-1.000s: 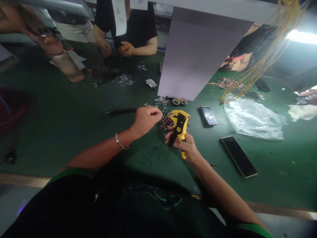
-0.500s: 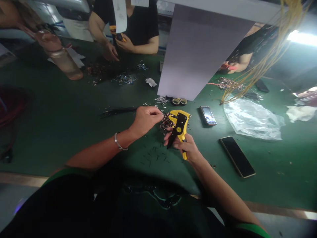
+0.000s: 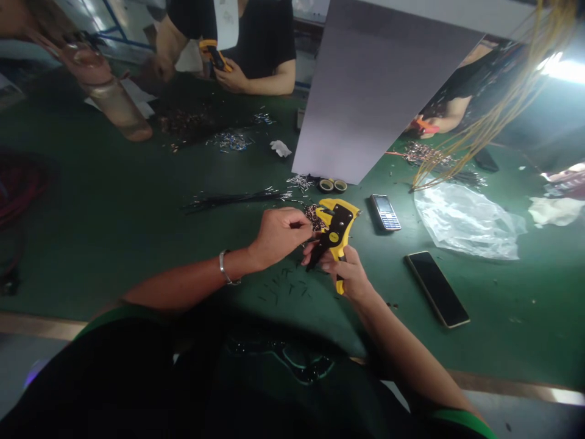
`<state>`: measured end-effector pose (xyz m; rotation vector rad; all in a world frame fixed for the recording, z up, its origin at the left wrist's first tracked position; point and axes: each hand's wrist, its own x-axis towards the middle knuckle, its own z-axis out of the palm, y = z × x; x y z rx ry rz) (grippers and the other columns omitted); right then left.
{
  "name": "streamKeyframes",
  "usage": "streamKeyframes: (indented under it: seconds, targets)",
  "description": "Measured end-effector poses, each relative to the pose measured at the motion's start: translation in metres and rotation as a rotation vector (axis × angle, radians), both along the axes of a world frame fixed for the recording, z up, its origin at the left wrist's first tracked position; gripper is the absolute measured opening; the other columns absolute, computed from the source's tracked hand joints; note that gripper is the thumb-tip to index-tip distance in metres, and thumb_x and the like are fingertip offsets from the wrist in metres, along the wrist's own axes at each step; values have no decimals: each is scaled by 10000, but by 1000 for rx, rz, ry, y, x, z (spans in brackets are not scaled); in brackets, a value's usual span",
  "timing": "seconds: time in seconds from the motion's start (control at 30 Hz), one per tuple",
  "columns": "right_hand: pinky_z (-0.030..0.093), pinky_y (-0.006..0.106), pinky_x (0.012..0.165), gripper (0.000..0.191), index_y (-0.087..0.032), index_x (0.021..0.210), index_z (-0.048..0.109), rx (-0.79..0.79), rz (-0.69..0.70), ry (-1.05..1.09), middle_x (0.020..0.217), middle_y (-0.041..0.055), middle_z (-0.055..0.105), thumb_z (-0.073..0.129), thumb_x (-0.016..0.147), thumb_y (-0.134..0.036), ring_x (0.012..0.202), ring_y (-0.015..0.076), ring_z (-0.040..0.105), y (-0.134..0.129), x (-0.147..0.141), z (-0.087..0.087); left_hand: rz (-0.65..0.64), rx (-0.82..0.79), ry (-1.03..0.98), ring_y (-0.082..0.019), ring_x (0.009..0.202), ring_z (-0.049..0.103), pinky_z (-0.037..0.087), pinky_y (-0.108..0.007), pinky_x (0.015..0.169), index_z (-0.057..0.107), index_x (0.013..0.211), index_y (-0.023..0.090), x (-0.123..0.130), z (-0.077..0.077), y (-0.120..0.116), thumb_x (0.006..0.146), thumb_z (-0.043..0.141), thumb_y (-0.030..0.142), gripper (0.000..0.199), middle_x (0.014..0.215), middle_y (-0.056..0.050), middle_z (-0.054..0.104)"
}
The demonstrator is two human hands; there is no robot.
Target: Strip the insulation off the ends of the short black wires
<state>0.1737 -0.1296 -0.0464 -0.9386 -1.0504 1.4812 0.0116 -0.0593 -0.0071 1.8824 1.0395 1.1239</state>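
From the head view, the near edge of the counter [image 3: 512, 329] runs under your forearms, with room to move between the black wires [image 3: 237, 198] and your left forearm. On your right, the keypad phone [image 3: 385, 213] and the large phone [image 3: 437, 289] border your space; the divider [image 3: 361, 91] stands beyond the tape rolls [image 3: 333, 185]. The lettering on the yellow tool's [image 3: 339, 228] round badge is too small to read. Your right hand [image 3: 350, 268] wraps its handles, above the counter by the copper-coloured terminals [image 3: 314, 217]. Your left hand [image 3: 286, 235] presses thumb and finger together beside its head; you cannot tell what they pinch.
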Motion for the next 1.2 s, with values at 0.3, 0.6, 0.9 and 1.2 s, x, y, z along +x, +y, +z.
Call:
streamKeyframes:
  seconds: [0.3, 0.6, 0.9, 1.2]
  targets:
    - [537, 404, 784, 303, -218, 980, 655, 249, -233, -551, 891, 43, 708, 620, 682, -174, 800, 232, 652, -2, 2, -7, -150, -215, -91, -68, 523, 516, 414, -187, 497, 694, 658, 161, 0, 4, -4, 772, 581, 141, 161, 554, 25, 603]
    - [498, 535, 961, 685, -200, 1338, 474, 659, -462, -1041, 1185, 151, 656, 578, 663, -144, 1069, 337, 623, 0, 5, -21, -265, -569, -270, -54, 424, 437, 317, -183, 382, 732, 662, 184, 3, -4, 0, 695, 621, 123, 131, 470, 28, 543]
    - [524, 528, 923, 686, -195, 1353, 433, 688, -477, -1078, 1141, 154, 658, 563, 680, -163, 1038, 335, 630, -1, 7, -24, -270, -472, -156, -57, 440, 438, 341, -193, 414, 769, 728, 201, 0, -4, 2, 730, 628, 146, 151, 472, 38, 545]
    - [565, 466, 786, 612, -180, 1307, 439, 759, -508, -1136, 1070, 164, 676, 550, 706, -196, 930, 315, 662, 1, 8, -26, -280, -416, -110, -58, 458, 423, 327, -190, 434, 767, 750, 182, 0, 4, 0, 685, 598, 131, 188, 473, 51, 523]
